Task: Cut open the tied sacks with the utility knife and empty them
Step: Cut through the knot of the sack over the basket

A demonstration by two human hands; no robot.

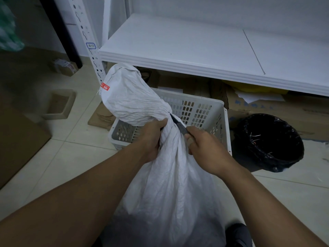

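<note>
At 9 o'clock, the left hand (152,138) has its fingers curled tight around the gathered neck of the white sack (165,175), which stands at centre frame, its loose top flopping toward 11 o'clock. The right hand (204,148) is fisted on the dark utility knife (178,124), blade against the neck. Behind sits 1 white perforated basket (204,111); at 3 o'clock, a black-lined bin (268,141).

Knife (178,125) blade tip buried in sack (170,175) folds, sack bottom cut off by frame edge
</note>
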